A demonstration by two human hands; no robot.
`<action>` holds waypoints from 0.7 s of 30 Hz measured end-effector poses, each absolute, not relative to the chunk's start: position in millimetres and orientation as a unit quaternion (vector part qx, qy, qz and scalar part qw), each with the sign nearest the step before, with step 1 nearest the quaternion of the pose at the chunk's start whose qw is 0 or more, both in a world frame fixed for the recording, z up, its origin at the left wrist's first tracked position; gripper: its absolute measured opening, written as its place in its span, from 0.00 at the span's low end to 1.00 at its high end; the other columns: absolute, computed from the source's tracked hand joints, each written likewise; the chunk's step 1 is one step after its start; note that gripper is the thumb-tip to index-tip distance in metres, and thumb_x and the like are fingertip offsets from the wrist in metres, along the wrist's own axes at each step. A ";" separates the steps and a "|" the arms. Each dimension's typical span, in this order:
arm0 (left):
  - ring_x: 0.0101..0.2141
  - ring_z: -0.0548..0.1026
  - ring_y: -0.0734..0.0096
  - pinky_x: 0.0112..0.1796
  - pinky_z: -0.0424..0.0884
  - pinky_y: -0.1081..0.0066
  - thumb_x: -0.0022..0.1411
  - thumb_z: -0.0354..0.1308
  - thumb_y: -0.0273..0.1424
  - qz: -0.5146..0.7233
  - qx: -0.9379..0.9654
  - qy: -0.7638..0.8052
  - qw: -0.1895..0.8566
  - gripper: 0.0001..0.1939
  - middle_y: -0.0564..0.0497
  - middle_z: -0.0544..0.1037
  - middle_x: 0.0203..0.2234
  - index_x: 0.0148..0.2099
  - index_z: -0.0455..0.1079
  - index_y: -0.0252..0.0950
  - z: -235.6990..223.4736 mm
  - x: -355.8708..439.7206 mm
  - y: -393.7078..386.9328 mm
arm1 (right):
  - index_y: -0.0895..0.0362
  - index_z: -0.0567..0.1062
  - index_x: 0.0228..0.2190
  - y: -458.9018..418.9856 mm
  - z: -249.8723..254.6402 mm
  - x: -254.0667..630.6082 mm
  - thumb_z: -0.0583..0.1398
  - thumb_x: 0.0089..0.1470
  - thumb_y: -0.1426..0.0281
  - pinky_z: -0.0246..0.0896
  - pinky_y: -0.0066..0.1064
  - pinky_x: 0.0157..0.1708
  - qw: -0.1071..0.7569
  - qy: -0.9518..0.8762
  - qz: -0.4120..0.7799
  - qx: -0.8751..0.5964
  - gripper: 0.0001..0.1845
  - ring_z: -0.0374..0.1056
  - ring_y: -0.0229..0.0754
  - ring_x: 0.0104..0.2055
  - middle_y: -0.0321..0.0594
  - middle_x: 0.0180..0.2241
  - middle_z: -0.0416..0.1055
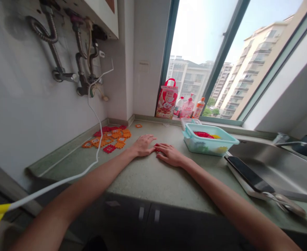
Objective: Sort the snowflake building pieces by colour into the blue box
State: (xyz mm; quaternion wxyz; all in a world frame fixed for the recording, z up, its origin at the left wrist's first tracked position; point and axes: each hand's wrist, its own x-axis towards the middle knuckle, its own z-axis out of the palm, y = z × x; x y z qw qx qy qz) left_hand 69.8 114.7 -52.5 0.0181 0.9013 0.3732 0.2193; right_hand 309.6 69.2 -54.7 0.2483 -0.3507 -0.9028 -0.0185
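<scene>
My left hand (pixel 144 145) rests on the countertop, fingers stretched out, its thumb close to a small red notched puzzle piece (pixel 156 147). From the other side, the fingertips of my right hand (pixel 170 154) hold that red piece against the counter and cover most of it. To the left lies a loose pile of orange notched puzzle pieces (pixel 107 139) with red ones among them. A single red notched piece (pixel 109 149) sits at the pile's near edge, and one orange piece (pixel 138 126) lies apart toward the wall.
A light-blue plastic tub (pixel 208 143) holding red and yellow items stands to the right. Beyond it are a sink (pixel 281 170) and a dark flat object (pixel 248 174) on its edge. A white cable (pixel 90 169) crosses the left side. Bottles (pixel 187 108) line the windowsill.
</scene>
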 end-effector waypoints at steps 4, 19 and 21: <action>0.59 0.71 0.55 0.63 0.63 0.57 0.65 0.60 0.38 0.235 0.863 0.443 -0.057 0.22 0.46 0.78 0.57 0.59 0.74 0.41 -39.5 38.6 131.4 | 0.51 0.78 0.57 86.8 -75.3 323.2 0.56 0.70 0.61 0.65 0.48 0.63 0.233 -0.904 0.030 -0.356 0.20 0.71 0.52 0.61 0.48 0.59 0.75; 0.63 0.65 0.42 0.62 0.56 0.41 0.72 0.53 0.48 0.156 0.642 0.750 0.018 0.35 0.32 0.62 0.69 0.72 0.61 0.32 -49.6 -132.9 229.2 | 0.53 0.79 0.57 97.9 -75.6 361.4 0.56 0.69 0.63 0.64 0.46 0.64 0.257 -0.889 0.097 -0.367 0.20 0.71 0.51 0.62 0.49 0.60 0.74; 0.64 0.62 0.38 0.62 0.53 0.35 0.67 0.54 0.60 0.140 0.646 0.750 0.026 0.45 0.31 0.58 0.70 0.73 0.60 0.34 -42.8 -128.4 233.0 | 0.53 0.80 0.56 99.0 -73.0 363.3 0.58 0.68 0.64 0.64 0.44 0.64 0.264 -0.887 0.115 -0.362 0.19 0.72 0.49 0.61 0.48 0.59 0.75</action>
